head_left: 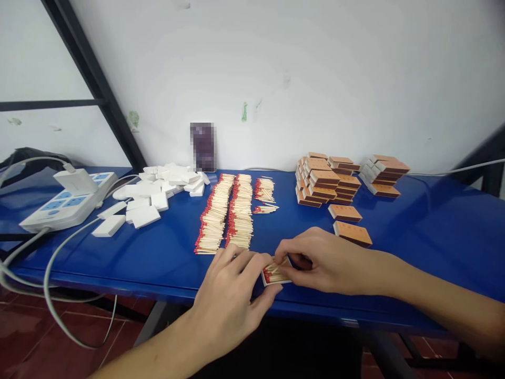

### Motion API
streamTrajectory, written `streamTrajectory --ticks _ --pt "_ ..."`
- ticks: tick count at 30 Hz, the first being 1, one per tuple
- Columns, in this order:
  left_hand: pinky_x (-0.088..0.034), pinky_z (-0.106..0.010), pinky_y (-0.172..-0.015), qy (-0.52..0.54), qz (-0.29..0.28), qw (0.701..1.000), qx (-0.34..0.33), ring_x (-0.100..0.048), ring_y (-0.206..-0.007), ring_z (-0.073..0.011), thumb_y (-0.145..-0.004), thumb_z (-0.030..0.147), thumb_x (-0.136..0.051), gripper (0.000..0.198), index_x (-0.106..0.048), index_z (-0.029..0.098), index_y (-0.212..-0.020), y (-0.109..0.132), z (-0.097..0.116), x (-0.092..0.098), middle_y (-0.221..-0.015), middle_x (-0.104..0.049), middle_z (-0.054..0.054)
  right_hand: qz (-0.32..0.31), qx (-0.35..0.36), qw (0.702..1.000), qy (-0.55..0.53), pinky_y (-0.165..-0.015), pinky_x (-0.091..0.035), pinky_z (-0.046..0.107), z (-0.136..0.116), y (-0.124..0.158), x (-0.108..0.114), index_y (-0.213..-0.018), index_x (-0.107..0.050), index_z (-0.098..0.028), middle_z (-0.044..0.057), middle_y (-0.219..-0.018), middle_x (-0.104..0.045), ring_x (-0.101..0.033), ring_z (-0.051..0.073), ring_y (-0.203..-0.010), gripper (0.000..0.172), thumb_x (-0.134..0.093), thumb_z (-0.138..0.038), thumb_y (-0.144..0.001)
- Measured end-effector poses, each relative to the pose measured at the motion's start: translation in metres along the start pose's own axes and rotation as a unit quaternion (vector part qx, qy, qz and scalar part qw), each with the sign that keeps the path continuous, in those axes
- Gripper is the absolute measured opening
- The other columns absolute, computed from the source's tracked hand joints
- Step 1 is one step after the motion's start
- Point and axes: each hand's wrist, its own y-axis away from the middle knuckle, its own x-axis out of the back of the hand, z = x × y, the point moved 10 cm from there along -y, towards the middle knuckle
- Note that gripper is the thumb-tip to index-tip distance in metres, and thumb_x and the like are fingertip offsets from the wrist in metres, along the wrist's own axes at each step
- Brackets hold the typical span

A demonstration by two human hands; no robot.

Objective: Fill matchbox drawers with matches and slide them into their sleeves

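A small white tray of red-tipped matches [274, 273] lies near the front edge of the blue table [414, 237]. My left hand [231, 295] curls round its left side, with the thumb under the tray and the fingers on its top edge. My right hand [319, 260] pinches the tray's right end, fingers bent over the matches. Just behind my hands lie two long rows of loose matches [229, 213] and a smaller bunch of matches [265, 192].
A heap of white inner trays [153, 195] sits at the left. Stacks of orange matchbox sleeves [327, 181] stand at the right, with two single sleeves [352, 231] nearer me. A white power strip [63, 202] with cables lies at the far left. A wall rises behind.
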Motion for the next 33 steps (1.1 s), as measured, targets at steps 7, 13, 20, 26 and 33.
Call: streamTrajectory --ticks 7,13,20,26,33 --pt "-0.046 -0.041 -0.082 0.001 -0.021 1.0 -0.006 -0.055 -0.092 -0.0238 -0.097 0.025 -0.058 0.007 -0.057 0.021 -0.103 0.001 0.0 -0.003 -0.099 -0.067 -0.003 0.031 0.004 0.999 0.012 -0.051 -0.031 0.022 0.004 0.001 0.005 -0.082 -0.066 -0.021 -0.006 -0.057 -0.05 -0.043 0.008 -0.05 0.009 -0.063 -0.027 -0.087" --pt "-0.044 -0.045 -0.086 -0.023 -0.078 0.996 -0.028 -0.052 -0.101 -0.0263 -0.102 0.021 -0.048 0.014 -0.06 0.021 -0.109 0.003 0.005 -0.009 -0.116 -0.063 -0.006 0.03 0.005 1.0 0.003 -0.052 -0.033 0.021 0.002 -0.001 0.001 -0.08 -0.069 -0.019 -0.004 -0.061 -0.055 -0.044 0.008 -0.052 0.018 -0.057 -0.027 -0.091" --pt "-0.045 -0.041 -0.084 0.006 -0.006 1.0 -0.011 -0.06 -0.093 -0.0223 -0.096 0.023 -0.06 0.006 -0.061 0.022 -0.102 0.0 0.0 -0.001 -0.103 -0.07 -0.002 0.055 0.025 0.998 -0.015 -0.052 -0.032 0.021 0.0 -0.001 0.002 -0.078 -0.065 -0.018 -0.005 -0.06 -0.055 -0.042 0.007 -0.051 0.015 -0.059 -0.025 -0.089" --pt "-0.045 -0.041 -0.083 -0.001 -0.005 1.0 -0.015 -0.061 -0.093 -0.0234 -0.095 0.023 -0.062 0.01 -0.059 0.02 -0.104 0.001 -0.001 -0.002 -0.102 -0.069 -0.003 0.185 0.033 0.982 0.026 -0.06 -0.036 0.025 0.01 0.003 0.031 -0.079 -0.065 -0.018 -0.003 -0.06 -0.056 -0.046 0.01 -0.056 0.021 -0.051 -0.025 -0.093" --pt "-0.045 -0.044 -0.086 -0.007 0.006 1.0 -0.029 -0.06 -0.094 -0.0251 -0.094 0.021 -0.063 0.015 -0.06 0.02 -0.109 0.002 0.002 0.0 -0.104 -0.069 -0.003 0.213 -0.053 0.975 0.047 -0.052 -0.033 0.024 0.042 -0.002 0.034 -0.078 -0.066 -0.019 -0.008 -0.046 -0.038 -0.038 0.01 -0.045 0.02 -0.052 -0.028 -0.09"
